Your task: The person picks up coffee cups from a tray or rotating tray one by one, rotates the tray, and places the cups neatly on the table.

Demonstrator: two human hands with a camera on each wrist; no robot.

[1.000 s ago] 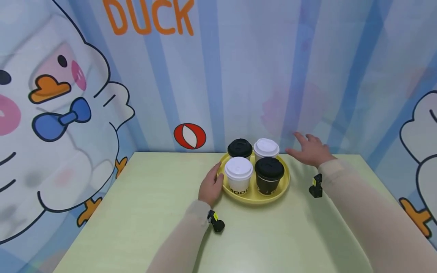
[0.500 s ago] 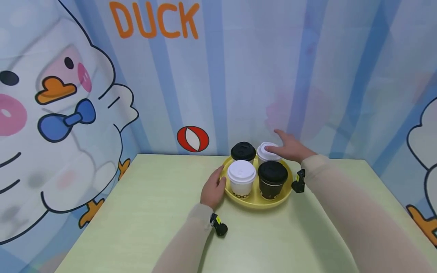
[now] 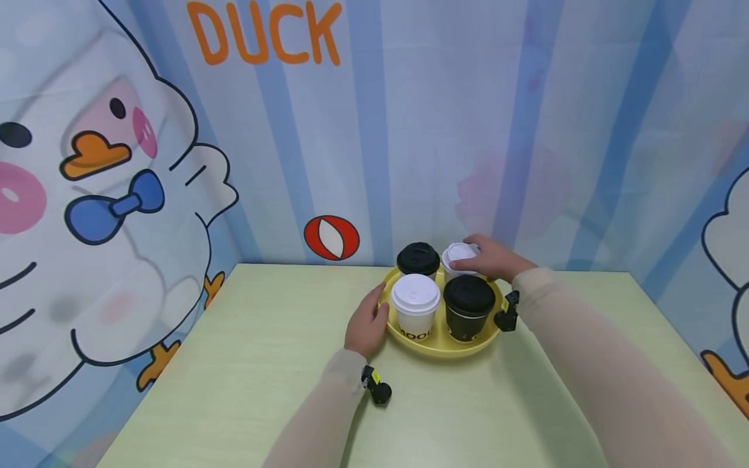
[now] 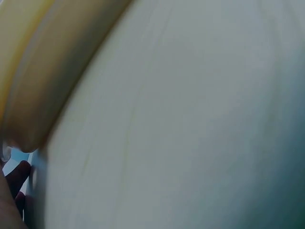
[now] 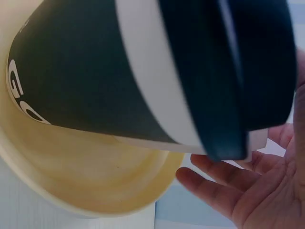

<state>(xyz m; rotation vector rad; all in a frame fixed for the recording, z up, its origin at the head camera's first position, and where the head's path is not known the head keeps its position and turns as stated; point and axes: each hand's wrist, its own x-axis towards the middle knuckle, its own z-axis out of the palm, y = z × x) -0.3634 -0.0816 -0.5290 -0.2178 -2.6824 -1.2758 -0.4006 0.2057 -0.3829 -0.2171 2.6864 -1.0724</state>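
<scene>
At twelve o'clock on the bench (image 3: pixel 281 338) sits a yellow tray (image 3: pixel 437 351). The left hand (image 3: pixel 365 324) grips its rim at nine o'clock; the right hand (image 3: pixel 497 260) curls round the far white cup (image 3: pixel 454 253) at one. The near black cup (image 3: pixel 468 309) stands at five, the near white cup (image 3: pixel 416 309) at seven, the far black cup (image 3: pixel 418 259) at eleven.

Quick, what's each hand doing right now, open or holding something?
Left hand: holding the yellow plate by its edge.
Right hand: around the back white cup; whether it grips cannot be told.
</scene>
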